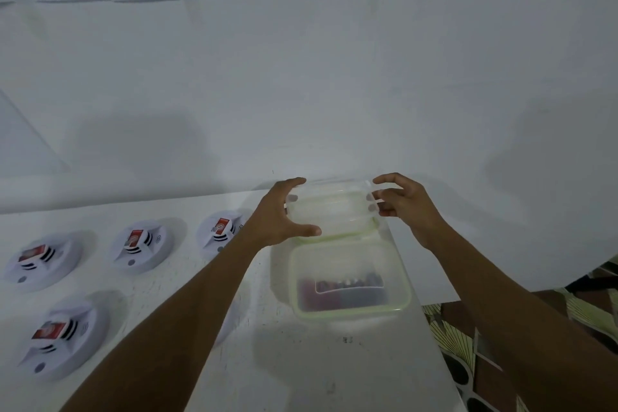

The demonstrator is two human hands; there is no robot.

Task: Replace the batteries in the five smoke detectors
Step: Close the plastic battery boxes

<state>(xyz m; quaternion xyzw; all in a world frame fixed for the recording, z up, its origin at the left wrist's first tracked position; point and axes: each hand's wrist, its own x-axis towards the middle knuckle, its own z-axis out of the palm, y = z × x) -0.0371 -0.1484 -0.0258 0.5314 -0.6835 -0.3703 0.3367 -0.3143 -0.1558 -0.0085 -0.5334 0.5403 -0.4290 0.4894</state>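
Four round white smoke detectors (43,261) lie at the left of the white table (301,371), each with a red battery (133,237) on top. The left hand (281,214) grips the left end of a clear, green-rimmed lid (331,211), thumb and fingers spread wide. The lid's long axis runs left to right, over the far edge of the open container (351,314) of dark batteries (344,291). The right hand (404,204) pinches its right end with curled fingertips.
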